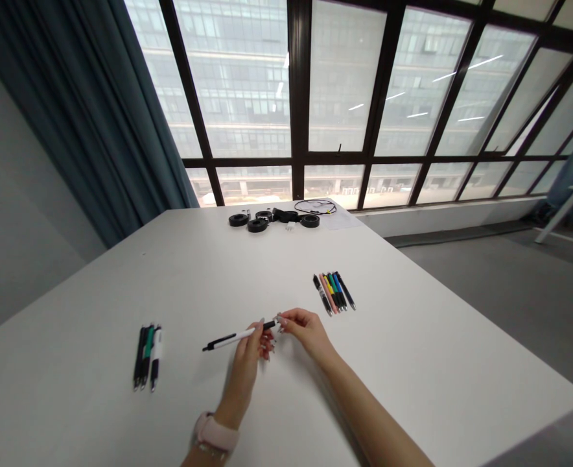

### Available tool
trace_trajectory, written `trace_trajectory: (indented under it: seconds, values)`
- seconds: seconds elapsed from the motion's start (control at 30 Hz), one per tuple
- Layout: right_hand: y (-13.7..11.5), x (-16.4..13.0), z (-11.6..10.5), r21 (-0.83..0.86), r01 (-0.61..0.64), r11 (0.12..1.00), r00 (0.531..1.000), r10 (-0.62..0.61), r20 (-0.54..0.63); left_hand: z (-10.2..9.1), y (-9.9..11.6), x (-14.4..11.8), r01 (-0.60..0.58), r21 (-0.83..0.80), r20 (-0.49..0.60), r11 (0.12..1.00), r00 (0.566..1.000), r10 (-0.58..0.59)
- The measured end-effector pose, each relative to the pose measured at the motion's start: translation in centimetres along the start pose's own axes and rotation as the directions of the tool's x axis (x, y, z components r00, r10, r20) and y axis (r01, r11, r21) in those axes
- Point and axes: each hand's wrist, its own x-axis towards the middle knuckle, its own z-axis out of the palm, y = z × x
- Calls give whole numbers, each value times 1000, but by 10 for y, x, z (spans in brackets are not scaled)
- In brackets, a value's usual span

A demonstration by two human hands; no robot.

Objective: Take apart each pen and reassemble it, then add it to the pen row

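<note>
Holding a white pen (238, 336) above the desk (413, 363), the left hand (251, 363) pinches the barrel between thumb and fingers near its dark grip end, the clip end pointing toward the left edge of the desk. The right hand (306, 331) meets it at that grip end, its fingertips (282, 320) closed on the pen's tip piece; whether that piece is loose or screwed on is too small to tell. Both hands hover near the middle of the front half of the desk, and the pen lies almost level, slightly tilted up toward the right hand. A pale watch (214, 433) sits on the left wrist.

In this one head view, a row of three pens (146, 357), black, green and white, lies side by side toward the left edge of the desk, well apart from the hands. A second row of coloured pens (334, 293) lies just beyond the right hand, toward the right edge, touching one another. At the far edge sit several black rings (257, 224) and a thin black cable (315, 207) on a sheet. Behind the desk stand tall windows (345, 84) and a blue curtain (92, 117).
</note>
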Motion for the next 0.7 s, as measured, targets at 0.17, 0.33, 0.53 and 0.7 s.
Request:
trace_trajectory:
  seconds: [0.17, 0.33, 0.53, 0.7]
  values:
    - [0, 0, 1, 9, -21, 1000, 999, 21, 30, 1, -1, -1, -12, 36, 37, 999, 999, 11]
    - [1, -1, 1, -20, -25, 999, 999, 26, 44, 1, -2, -2, -18, 75, 59, 997, 998, 14]
    - [4, 0, 1, -144, -21, 989, 1000, 23, 15, 2, -1, -2, -20, 95, 64, 995, 998, 14]
    - [8, -1, 1, -315, 42, 948, 998, -54, -29, 3, -3, -3, -14, 122, 64, 992, 998, 6]
